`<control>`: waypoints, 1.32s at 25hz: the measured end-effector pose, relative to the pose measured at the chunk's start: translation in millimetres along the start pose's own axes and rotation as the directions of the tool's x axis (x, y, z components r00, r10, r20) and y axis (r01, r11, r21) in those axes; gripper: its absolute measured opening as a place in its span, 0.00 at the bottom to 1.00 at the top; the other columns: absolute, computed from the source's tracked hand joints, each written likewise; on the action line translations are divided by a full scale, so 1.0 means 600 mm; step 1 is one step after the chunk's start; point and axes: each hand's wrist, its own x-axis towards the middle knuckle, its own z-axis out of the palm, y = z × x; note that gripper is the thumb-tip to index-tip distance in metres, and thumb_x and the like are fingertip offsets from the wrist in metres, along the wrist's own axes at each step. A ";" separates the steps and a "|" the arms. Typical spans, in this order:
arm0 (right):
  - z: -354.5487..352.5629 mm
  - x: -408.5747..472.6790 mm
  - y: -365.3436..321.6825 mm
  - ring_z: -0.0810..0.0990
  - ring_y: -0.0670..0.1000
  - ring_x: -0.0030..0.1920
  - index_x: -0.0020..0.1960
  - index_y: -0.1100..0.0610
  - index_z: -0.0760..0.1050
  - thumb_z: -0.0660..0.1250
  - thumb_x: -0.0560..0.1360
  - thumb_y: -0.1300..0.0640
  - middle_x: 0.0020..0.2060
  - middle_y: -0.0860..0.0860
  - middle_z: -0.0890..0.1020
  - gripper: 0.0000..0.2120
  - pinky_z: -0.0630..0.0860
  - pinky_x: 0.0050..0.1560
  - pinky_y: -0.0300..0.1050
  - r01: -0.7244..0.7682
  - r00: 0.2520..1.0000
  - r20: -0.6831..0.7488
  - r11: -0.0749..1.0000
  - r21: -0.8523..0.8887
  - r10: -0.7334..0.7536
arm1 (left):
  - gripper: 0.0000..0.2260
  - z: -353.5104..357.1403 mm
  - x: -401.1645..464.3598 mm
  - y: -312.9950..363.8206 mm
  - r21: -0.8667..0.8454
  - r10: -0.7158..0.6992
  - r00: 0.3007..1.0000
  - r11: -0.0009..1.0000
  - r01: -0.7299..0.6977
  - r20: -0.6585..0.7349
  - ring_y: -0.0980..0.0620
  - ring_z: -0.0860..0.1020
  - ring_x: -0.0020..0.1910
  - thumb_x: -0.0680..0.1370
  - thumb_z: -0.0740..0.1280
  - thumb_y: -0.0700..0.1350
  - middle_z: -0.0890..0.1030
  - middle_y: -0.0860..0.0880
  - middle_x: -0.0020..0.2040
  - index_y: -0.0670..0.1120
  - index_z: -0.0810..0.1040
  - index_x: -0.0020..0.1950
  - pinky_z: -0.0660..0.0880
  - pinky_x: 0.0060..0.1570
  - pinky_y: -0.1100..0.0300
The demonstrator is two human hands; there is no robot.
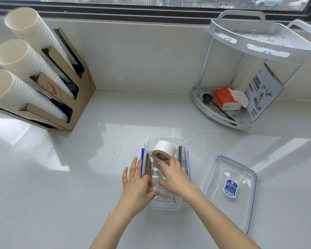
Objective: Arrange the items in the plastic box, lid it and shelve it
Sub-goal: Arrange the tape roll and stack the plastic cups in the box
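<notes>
Both hands are at the clear plastic box (166, 203) on the counter, packing things in; the left hand (136, 186) steadies its side, fingers together; the right hand (174, 176) reaches inside, fingers bent on the white tape roll (164, 150); the lid (230, 191) lies off beside it; the shelf rack (255, 44) waits far back.

Both bare forearms reach forward from bottom edge, converging toward centre. Left hand (136, 187): palm down, fingers extended and slightly spread, pointing away from body, thumb tucked inward to right; nothing gripped. Right hand (174, 177): back of hand up, angled left across midline, fingers curled loosely downward, fingertips forward; possibly pinching something, grip hidden under knuckles. Hands near each other, not touching.
</notes>
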 end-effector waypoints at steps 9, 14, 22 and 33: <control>-0.039 -0.035 0.011 0.70 0.45 0.62 0.68 0.55 0.66 0.66 0.74 0.52 0.58 0.48 0.69 0.24 0.60 0.55 0.29 0.062 0.979 -0.198 0.860 0.507 0.047 | 0.09 -0.016 -0.010 0.011 -0.347 -0.011 0.996 0.937 -0.022 -0.091 0.52 0.35 0.74 0.73 0.66 0.49 0.46 0.47 0.77 0.59 0.66 0.38 0.42 0.71 0.58; -0.050 -0.044 0.024 0.73 0.47 0.58 0.69 0.54 0.66 0.67 0.73 0.52 0.55 0.48 0.72 0.25 0.67 0.60 0.38 0.050 0.953 -0.250 0.726 0.686 0.170 | 0.08 -0.030 -0.014 0.012 -0.387 0.015 0.995 0.921 -0.051 -0.096 0.54 0.37 0.75 0.72 0.67 0.50 0.48 0.52 0.76 0.61 0.71 0.37 0.41 0.71 0.56; -0.032 -0.040 0.018 0.77 0.51 0.60 0.58 0.52 0.68 0.63 0.74 0.47 0.56 0.52 0.80 0.16 0.72 0.66 0.50 -0.019 0.988 -0.069 0.555 0.831 0.137 | 0.13 0.018 -0.019 0.001 -0.167 0.050 0.960 0.981 -0.099 -0.277 0.52 0.39 0.74 0.70 0.56 0.57 0.50 0.53 0.74 0.51 0.76 0.39 0.43 0.70 0.53; -0.029 -0.028 -0.017 0.72 0.49 0.49 0.59 0.60 0.64 0.50 0.78 0.42 0.49 0.50 0.73 0.23 0.67 0.47 0.43 -0.035 0.999 0.008 0.742 0.670 0.040 | 0.07 0.016 -0.014 0.004 -0.360 -0.016 0.961 0.929 -0.088 -0.275 0.62 0.41 0.72 0.75 0.58 0.53 0.60 0.54 0.74 0.54 0.69 0.37 0.39 0.71 0.57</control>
